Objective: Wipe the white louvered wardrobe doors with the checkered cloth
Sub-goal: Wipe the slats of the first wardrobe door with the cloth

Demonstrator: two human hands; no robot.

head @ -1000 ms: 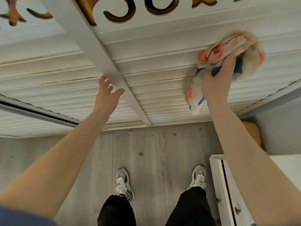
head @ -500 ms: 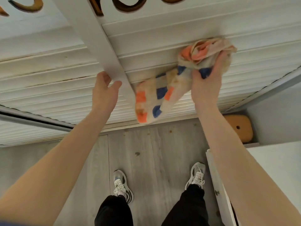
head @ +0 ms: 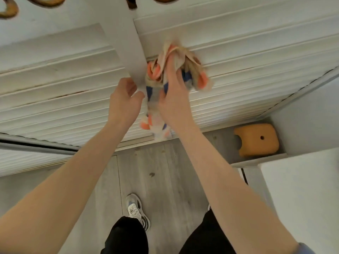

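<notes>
At the far left top, brown cut-outs [head: 9, 11] sit in the white panel. The frame edge crops them, so you cannot read them as letters. Below them the left door [head: 55, 74] shows its slats, with a thin dark line along one slat edge.

Your left hand [head: 124, 105] is on the stile [head: 124, 43]. Its fingers [head: 128, 85] curl at the stile's left edge and the thumb lies across its face, pointing at the cloth. It holds the stile as it did half a second ago.

Just beside it, the cloth [head: 194, 70] has come left. Half a second ago it was out on the slats of the right door with its tail trailing toward the stile. Now it is bunched against the stile's right edge, and its tail hangs straight down between your two hands. It is blurred.

Your right hand [head: 174, 103] has travelled with it and is now near the left one. Its fingers [head: 170, 70] clutch the bundle, the forefinger stretched up over it, pressing it to the right door [head: 256, 52].

Below your arms lie the grey plank floor [head: 156, 171] and one shoe [head: 135, 211]. Farther right an orange stool [head: 256, 140] sits in the corner, with more of it in view than before. A white cabinet [head: 302, 198] fills the right edge.
</notes>
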